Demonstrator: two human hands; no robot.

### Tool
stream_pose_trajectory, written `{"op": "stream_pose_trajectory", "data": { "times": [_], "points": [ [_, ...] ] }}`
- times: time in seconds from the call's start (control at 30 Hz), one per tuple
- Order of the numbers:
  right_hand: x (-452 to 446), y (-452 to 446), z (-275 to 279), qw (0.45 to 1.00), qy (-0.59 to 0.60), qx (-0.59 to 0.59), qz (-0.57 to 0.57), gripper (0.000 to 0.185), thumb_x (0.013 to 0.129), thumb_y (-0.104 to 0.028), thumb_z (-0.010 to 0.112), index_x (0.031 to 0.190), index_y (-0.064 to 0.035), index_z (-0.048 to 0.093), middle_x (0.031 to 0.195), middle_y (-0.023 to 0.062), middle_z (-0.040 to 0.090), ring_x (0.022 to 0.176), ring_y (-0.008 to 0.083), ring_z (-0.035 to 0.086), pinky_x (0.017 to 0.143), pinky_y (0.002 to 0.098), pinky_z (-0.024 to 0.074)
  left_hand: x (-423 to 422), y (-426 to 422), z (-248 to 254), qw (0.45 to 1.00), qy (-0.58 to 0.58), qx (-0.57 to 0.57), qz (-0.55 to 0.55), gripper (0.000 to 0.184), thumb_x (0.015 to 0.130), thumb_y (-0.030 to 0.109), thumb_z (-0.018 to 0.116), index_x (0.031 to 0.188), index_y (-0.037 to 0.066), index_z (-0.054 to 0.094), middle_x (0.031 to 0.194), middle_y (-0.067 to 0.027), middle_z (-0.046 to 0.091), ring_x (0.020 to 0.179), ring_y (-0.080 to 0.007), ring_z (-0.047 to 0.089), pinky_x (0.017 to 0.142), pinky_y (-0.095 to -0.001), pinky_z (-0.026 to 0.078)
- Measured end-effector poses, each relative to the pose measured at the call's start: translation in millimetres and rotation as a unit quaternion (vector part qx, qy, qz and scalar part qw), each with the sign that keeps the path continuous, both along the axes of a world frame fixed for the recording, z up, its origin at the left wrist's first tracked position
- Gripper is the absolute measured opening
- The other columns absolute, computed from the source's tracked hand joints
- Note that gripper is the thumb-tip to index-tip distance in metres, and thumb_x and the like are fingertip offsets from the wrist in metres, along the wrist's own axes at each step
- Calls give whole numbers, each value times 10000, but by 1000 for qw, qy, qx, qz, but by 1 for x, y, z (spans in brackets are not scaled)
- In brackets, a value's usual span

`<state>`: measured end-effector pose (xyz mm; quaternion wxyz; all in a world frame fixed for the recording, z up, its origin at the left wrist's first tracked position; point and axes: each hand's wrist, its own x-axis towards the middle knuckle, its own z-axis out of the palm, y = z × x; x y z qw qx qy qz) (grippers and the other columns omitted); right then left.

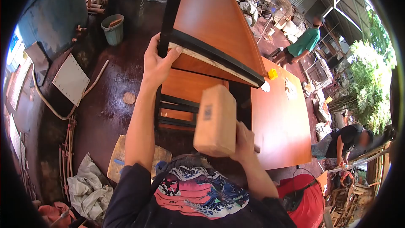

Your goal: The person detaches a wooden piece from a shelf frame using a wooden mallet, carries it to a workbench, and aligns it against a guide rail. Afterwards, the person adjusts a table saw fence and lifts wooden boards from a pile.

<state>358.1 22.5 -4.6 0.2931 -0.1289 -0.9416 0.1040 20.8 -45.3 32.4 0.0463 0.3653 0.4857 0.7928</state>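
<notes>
My left hand (pixel 158 61) is wrapped round the corner of a black-framed piece of furniture (pixel 215 61) with orange-brown wood panels, its thumb on the pale edge strip. In my right hand (pixel 244 143) is a mallet with a big blocky wooden head (pixel 215 120); the head is slightly blurred and hangs in front of the lower frame, apart from the pale edge. Part of the handle shows beside my fingers. Below the held part, more black bars (pixel 177 112) and an orange-brown panel are visible.
An orange-brown tabletop (pixel 280 126) at the right bears a yellow object (pixel 272 74). A person in green (pixel 306 42) stands beyond it; another in dark clothes (pixel 348 143) bends at the right. A grey bin (pixel 113 31) and crumpled sacking (pixel 89 188) are at the left.
</notes>
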Motion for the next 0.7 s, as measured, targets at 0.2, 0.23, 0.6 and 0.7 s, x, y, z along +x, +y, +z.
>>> {"op": "stream_pose_trajectory", "data": {
  "times": [0.2,0.23,0.6,0.7],
  "points": [
    [-59,32,37,991,-24,132,18,629,738,-151,772,1322,-15,582,811,98,576,645,293,628,519,412,504,-1,6,-2,1000,-22,-3,12,465,879,110,766,1275,-25,563,1029,-19,668,967,-89,594,892,-271,490],
    [-68,46,34,990,-20,138,13,625,735,-155,781,1314,-23,587,810,92,575,644,289,630,515,408,503,-1,8,-3,1000,-20,2,16,463,878,111,762,1273,-23,563,1021,-15,664,960,-87,593,886,-268,489],
    [-74,45,47,978,-79,193,12,673,706,-161,808,1321,-44,560,808,88,586,654,303,641,513,416,508,1,3,1,999,-21,-20,14,472,868,116,752,1279,-13,556,1000,-15,654,939,-91,593,873,-277,494],
    [-77,46,45,988,-33,149,28,656,720,-167,806,1314,-22,570,806,94,598,667,300,657,517,417,520,-2,5,1,1000,-14,-11,14,478,871,118,750,1287,-14,554,1023,-27,663,956,-102,601,889,-284,498]
  ]
}}
